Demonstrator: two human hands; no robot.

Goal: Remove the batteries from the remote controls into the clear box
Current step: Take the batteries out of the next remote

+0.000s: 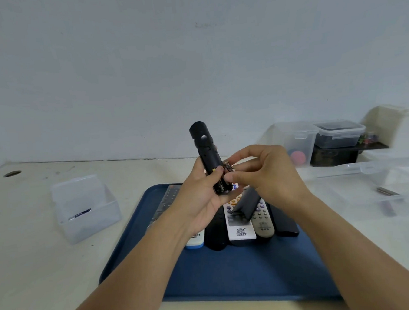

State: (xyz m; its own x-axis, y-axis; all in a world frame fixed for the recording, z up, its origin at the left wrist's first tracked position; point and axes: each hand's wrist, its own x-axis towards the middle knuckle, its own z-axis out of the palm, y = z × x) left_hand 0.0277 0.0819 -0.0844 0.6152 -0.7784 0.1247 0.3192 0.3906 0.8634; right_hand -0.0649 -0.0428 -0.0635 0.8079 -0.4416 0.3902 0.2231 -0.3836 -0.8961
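remote sits upright, clenched in the left hand; right hand pinches its battery, likely bound next for the clear box.

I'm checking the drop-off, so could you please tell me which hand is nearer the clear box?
Left. The left hand is right of the clear box; the right hand lies farther right.

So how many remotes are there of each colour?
Black remotes: 3, one in the left hand, two on the tray
White remotes: 2, one with a blue end
Grey remote: 1
Remote with dark keys, partly hidden behind the arm, colour unclear: 1
Total: 7
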